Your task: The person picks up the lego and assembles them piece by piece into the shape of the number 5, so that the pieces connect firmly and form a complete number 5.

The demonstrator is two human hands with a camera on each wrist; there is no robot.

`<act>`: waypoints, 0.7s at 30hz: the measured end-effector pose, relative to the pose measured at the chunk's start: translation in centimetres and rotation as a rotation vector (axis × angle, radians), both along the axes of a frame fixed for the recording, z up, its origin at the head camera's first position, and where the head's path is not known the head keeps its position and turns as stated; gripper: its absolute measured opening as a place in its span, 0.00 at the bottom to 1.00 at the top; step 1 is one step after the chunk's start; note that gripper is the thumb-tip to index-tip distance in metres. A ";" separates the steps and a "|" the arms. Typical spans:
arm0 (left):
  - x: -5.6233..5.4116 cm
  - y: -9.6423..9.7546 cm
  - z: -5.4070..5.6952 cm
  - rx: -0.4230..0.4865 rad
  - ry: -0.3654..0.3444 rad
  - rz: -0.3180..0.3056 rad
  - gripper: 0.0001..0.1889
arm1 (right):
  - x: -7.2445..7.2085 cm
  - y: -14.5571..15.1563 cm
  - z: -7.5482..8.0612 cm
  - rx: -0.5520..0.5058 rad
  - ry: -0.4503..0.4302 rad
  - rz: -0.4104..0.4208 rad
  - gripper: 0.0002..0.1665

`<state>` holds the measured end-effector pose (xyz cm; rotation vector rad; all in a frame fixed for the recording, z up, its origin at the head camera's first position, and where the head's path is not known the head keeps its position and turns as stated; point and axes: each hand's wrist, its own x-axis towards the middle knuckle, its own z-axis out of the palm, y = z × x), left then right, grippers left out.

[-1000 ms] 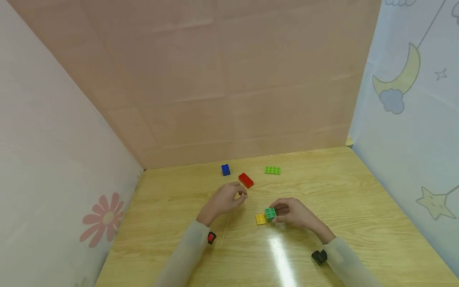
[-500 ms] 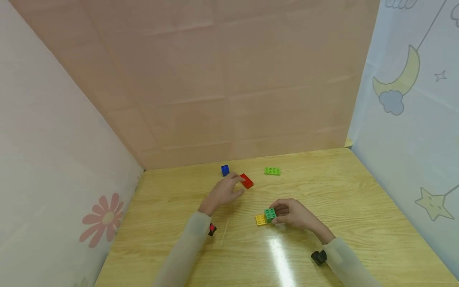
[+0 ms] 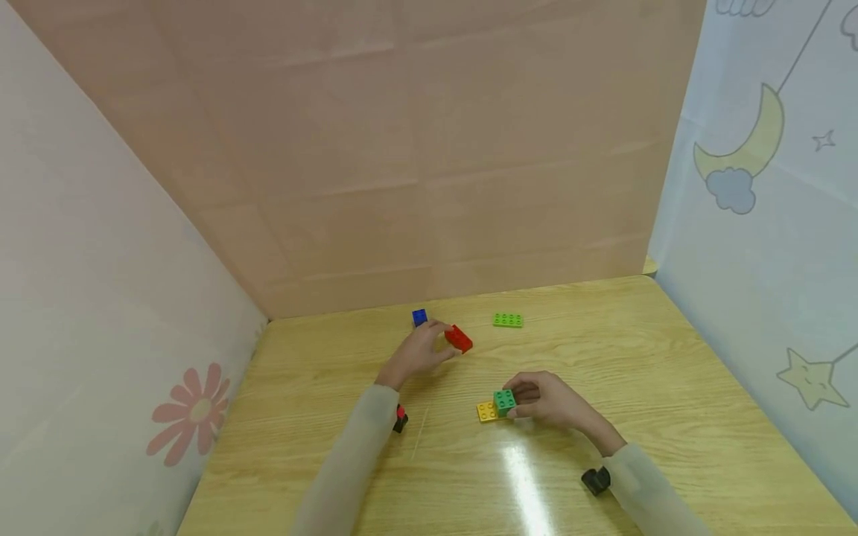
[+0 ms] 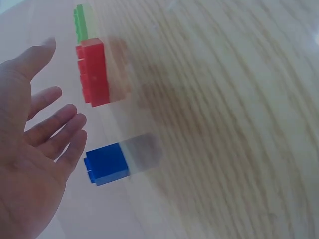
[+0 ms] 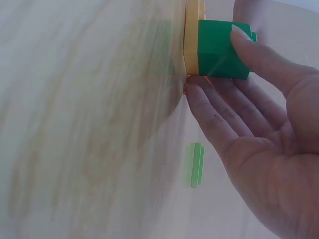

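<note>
Right wrist view shows the yellow block lying under the green block; the head view shows only its uncovered studs, left of the green block. Left wrist view gives the blue block more fully, while from the head the left hand covers its near end. Wood-grain surface carries the blocks, with a tan sheet well behind the green block. Directly beyond the green block lies the lime block; beyond it and leftward, the red block. The left hand's grip is loose, thumb and fingers parted near the red block; the right hand grips the green block, thumb opposite fingers.
</note>
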<state>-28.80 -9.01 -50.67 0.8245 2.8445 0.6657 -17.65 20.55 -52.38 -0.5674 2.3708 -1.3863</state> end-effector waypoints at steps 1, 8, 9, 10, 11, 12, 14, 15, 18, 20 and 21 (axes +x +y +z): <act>-0.2 0.1 -0.2 0.009 -0.011 0.002 0.32 | 0.0 0.0 0.0 -0.001 0.000 -0.001 0.20; -1.3 0.5 -1.1 0.052 -0.037 0.015 0.34 | 0.0 0.1 0.1 0.005 0.008 -0.003 0.20; -1.4 0.5 -1.2 0.055 -0.039 0.013 0.34 | 0.0 0.1 0.1 0.003 0.009 0.001 0.20; -1.5 0.6 -1.3 0.056 -0.042 0.012 0.34 | 0.0 0.0 0.0 0.004 0.009 0.002 0.20; -1.6 0.6 -1.4 0.053 -0.044 0.011 0.34 | 0.0 0.0 0.0 0.005 0.009 0.003 0.20; -1.6 0.6 -1.5 0.048 -0.047 0.010 0.35 | 0.0 0.0 0.0 0.006 0.009 0.004 0.20; -1.8 0.6 -1.7 0.047 -0.056 0.010 0.35 | 0.0 0.0 0.0 0.012 0.007 0.002 0.20; -1.8 0.6 -1.7 0.052 -0.062 0.009 0.35 | 0.0 0.0 -0.1 0.013 0.006 0.000 0.20; -2.1 0.7 -1.9 0.062 -0.077 0.009 0.35 | 0.0 0.0 -0.1 0.016 0.008 -0.006 0.20; -2.2 0.7 -2.0 0.073 -0.088 0.010 0.34 | -0.1 0.0 -0.2 0.015 0.007 -0.009 0.20; -2.3 0.7 -2.0 0.078 -0.093 0.010 0.34 | -0.1 0.0 -0.2 0.013 0.005 -0.011 0.20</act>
